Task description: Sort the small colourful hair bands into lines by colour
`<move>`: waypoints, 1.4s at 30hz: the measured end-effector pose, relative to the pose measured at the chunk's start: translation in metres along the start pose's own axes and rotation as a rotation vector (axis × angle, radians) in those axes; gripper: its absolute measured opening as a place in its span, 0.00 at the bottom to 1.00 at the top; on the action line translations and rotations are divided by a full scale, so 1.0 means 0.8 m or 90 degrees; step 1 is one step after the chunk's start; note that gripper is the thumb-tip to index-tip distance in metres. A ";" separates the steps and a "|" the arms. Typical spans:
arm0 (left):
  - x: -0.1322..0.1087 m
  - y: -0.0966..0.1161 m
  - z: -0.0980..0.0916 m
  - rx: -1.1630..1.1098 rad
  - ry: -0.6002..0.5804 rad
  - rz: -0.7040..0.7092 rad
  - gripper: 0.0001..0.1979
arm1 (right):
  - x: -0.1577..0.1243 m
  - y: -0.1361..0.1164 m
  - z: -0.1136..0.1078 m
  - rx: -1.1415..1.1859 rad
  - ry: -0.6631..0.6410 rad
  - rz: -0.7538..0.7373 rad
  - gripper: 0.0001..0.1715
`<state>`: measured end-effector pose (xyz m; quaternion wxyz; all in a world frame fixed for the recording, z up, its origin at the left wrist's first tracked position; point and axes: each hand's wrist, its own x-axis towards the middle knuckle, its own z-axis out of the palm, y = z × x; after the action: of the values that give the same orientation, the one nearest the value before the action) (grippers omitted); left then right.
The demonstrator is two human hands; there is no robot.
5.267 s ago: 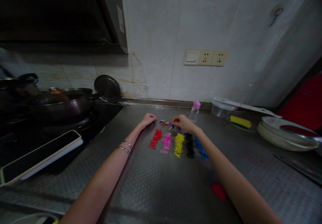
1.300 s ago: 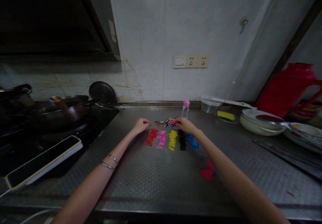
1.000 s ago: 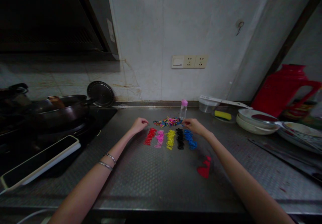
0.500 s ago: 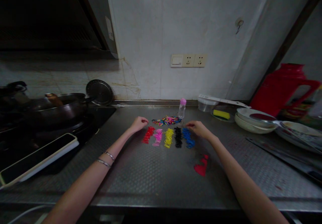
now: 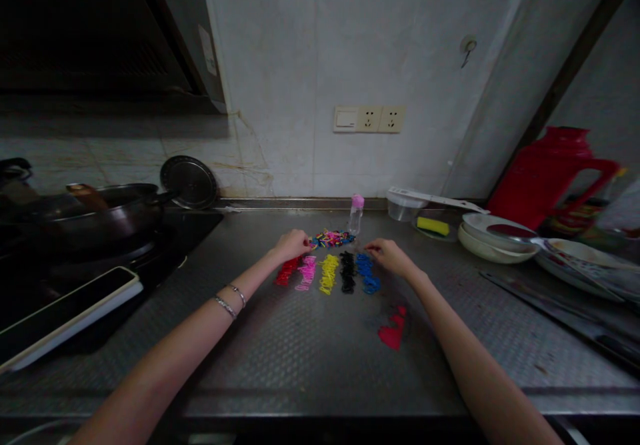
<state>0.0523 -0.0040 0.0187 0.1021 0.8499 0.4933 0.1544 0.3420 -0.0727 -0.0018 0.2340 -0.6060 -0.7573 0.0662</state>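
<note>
My left hand (image 5: 294,243) is at the left edge of a mixed pile of small coloured elastic bands (image 5: 331,239), over the top of the red bands (image 5: 287,271). Its fingers are pinched together, and anything between them is too small to make out. Beside the upper end of the blue bands (image 5: 367,274), my right hand (image 5: 389,255) has thumb and fingertips together; what they hold is unclear. Between the red and blue rows lie rows of pink bands (image 5: 306,273), yellow bands (image 5: 329,274) and black bands (image 5: 347,273).
A clear bottle with a pink cap (image 5: 356,214) stands behind the pile. A red heart-shaped piece (image 5: 393,330) lies nearer on the metal counter (image 5: 280,358). Bowls (image 5: 493,248), a sponge (image 5: 433,225) and a red thermos (image 5: 543,178) are right; a pan (image 5: 107,211) and phone (image 5: 70,315) left.
My left hand has moved right, from beside the red row to the mixed pile's left edge. My right hand stays near the blue bands. The view has shifted slightly.
</note>
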 end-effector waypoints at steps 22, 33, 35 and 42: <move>-0.002 0.012 0.011 0.062 0.006 -0.065 0.12 | -0.002 -0.004 0.002 -0.040 -0.031 -0.009 0.16; 0.009 0.008 0.015 0.028 0.017 -0.077 0.10 | -0.004 -0.009 0.000 -0.061 -0.035 -0.007 0.16; 0.008 0.005 0.016 0.032 0.018 -0.073 0.09 | -0.004 -0.010 0.000 -0.068 -0.034 -0.006 0.16; 0.001 0.005 0.014 0.034 0.018 -0.079 0.09 | -0.003 -0.012 0.000 -0.073 -0.044 -0.001 0.16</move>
<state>0.0600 -0.0055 0.0099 0.0817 0.8178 0.5505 0.1469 0.3342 -0.0776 0.0013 0.1725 -0.6151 -0.7681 0.0435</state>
